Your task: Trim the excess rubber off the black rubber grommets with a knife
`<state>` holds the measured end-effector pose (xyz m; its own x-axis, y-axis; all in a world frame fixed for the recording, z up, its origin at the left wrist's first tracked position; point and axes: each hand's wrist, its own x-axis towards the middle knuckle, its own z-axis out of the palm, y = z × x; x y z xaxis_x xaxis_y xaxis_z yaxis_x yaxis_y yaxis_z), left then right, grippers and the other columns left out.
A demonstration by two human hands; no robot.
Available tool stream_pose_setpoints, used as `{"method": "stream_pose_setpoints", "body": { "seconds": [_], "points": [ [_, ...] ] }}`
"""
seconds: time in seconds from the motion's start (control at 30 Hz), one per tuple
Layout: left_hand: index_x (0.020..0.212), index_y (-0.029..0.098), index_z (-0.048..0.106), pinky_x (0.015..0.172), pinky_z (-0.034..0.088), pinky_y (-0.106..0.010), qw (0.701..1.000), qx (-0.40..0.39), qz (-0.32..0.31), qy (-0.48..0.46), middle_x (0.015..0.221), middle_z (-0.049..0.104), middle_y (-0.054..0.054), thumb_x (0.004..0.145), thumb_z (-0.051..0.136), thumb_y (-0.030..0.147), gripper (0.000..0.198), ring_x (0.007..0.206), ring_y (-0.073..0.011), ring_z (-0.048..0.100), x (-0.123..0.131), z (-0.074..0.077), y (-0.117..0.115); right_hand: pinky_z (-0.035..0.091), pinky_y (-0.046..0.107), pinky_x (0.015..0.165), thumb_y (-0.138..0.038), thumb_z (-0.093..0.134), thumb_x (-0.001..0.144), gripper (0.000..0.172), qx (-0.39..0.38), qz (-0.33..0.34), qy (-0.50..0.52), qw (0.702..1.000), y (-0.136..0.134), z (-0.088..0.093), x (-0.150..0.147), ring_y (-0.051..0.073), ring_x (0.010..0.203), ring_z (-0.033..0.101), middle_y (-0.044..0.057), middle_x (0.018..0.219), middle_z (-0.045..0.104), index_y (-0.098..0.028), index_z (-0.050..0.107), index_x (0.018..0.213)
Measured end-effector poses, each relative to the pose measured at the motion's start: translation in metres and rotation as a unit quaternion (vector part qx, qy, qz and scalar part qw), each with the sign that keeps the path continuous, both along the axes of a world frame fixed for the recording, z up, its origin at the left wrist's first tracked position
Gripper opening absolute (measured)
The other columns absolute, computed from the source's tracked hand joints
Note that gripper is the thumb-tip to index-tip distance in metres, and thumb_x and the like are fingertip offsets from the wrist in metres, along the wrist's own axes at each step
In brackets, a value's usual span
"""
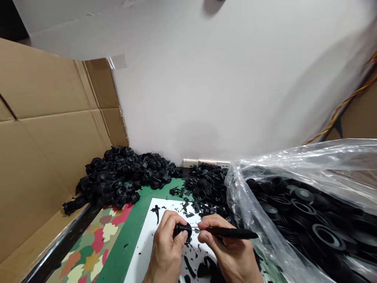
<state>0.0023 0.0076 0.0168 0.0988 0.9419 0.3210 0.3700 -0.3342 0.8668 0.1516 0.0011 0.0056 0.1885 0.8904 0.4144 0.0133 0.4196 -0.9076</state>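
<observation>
My left hand (167,247) is closed around a small black ribbed rubber part (183,232), pinched between thumb and fingers. In my right hand (227,248) is a slim black-handled knife (232,233), its thin metal tip pointing left. The tip reaches the right side of the rubber part; whether it cuts into it I cannot tell. Both hands are above a white sheet (141,245) strewn with black rubber scraps (190,267). The sheet lies on a green mat (118,257).
Ribbed black parts (118,177) are heaped at the back left beside a cardboard panel (55,125). Black trimmings (206,182) pile up by the white wall (206,78). A clear plastic bag (240,192) at right holds more black rubber parts (303,208). A patterned sheet (98,239) lies front left.
</observation>
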Motion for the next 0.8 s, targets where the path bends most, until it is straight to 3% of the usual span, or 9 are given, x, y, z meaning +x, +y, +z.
{"method": "stream_pose_setpoints", "body": {
  "seconds": [0.2,0.37,0.5,0.57,0.63,0.7,0.8],
  "points": [
    [0.081,0.022,0.056,0.069,0.042,-0.031,1.000,0.003,-0.002,0.012,0.086,0.055,-0.002,0.079,0.048,0.011,0.014,0.079,-0.0209,0.054,0.000,-0.001,0.002,0.050,0.026,0.056,-0.035,0.068,0.077,0.014,0.012,0.020,-0.034,0.999,0.002,-0.005,0.001,0.018,0.062,0.060,0.004,0.073,0.064,-0.021,0.070,0.075],
    [0.080,0.023,0.057,0.069,0.042,-0.031,1.000,-0.002,0.007,0.005,0.085,0.056,-0.003,0.078,0.050,0.012,0.013,0.079,-0.0216,0.055,0.000,0.000,0.001,0.050,0.027,0.059,-0.033,0.067,0.079,0.013,0.026,-0.006,-0.040,0.999,-0.001,-0.002,-0.003,0.018,0.062,0.059,0.003,0.068,0.064,-0.022,0.069,0.072],
    [0.078,0.022,0.057,0.067,0.042,-0.030,1.000,-0.005,-0.002,-0.006,0.082,0.056,-0.002,0.077,0.051,0.012,0.012,0.077,-0.0212,0.054,0.002,0.000,0.000,0.049,0.025,0.053,-0.022,0.063,0.081,0.010,0.087,0.001,-0.088,0.992,-0.002,0.001,-0.002,0.017,0.058,0.061,0.003,0.067,0.065,-0.022,0.068,0.073],
    [0.076,0.022,0.056,0.066,0.042,-0.029,1.000,-0.007,-0.019,-0.008,0.080,0.055,-0.002,0.078,0.051,0.014,0.011,0.076,-0.0207,0.053,0.003,0.000,-0.001,0.050,0.026,0.054,-0.018,0.061,0.081,0.011,0.133,-0.016,-0.132,0.982,0.001,0.002,0.004,0.018,0.060,0.063,0.005,0.069,0.067,-0.022,0.068,0.074],
    [0.075,0.022,0.056,0.065,0.041,-0.029,1.000,0.001,-0.027,-0.011,0.080,0.054,-0.002,0.080,0.051,0.016,0.009,0.074,-0.0201,0.053,0.003,-0.001,-0.002,0.050,0.028,0.057,-0.018,0.061,0.081,0.011,0.144,-0.079,-0.149,0.975,0.006,0.002,0.014,0.019,0.062,0.064,0.005,0.071,0.068,-0.022,0.067,0.074],
    [0.076,0.022,0.056,0.065,0.041,-0.029,1.000,0.006,-0.025,-0.009,0.081,0.054,-0.002,0.080,0.052,0.018,0.008,0.074,-0.0202,0.052,0.004,-0.001,-0.002,0.049,0.029,0.056,-0.023,0.062,0.080,0.010,0.095,-0.157,-0.125,0.975,0.010,0.002,0.021,0.019,0.058,0.062,0.005,0.068,0.067,-0.022,0.066,0.071],
    [0.078,0.022,0.057,0.066,0.041,-0.029,1.000,0.005,-0.020,-0.004,0.083,0.055,-0.002,0.080,0.052,0.016,0.008,0.077,-0.0210,0.053,0.003,-0.001,-0.001,0.045,0.029,0.050,-0.036,0.063,0.080,0.016,-0.020,-0.155,-0.073,0.985,0.013,0.002,0.024,0.018,0.049,0.058,0.001,0.058,0.063,-0.022,0.065,0.072]
  ]
}}
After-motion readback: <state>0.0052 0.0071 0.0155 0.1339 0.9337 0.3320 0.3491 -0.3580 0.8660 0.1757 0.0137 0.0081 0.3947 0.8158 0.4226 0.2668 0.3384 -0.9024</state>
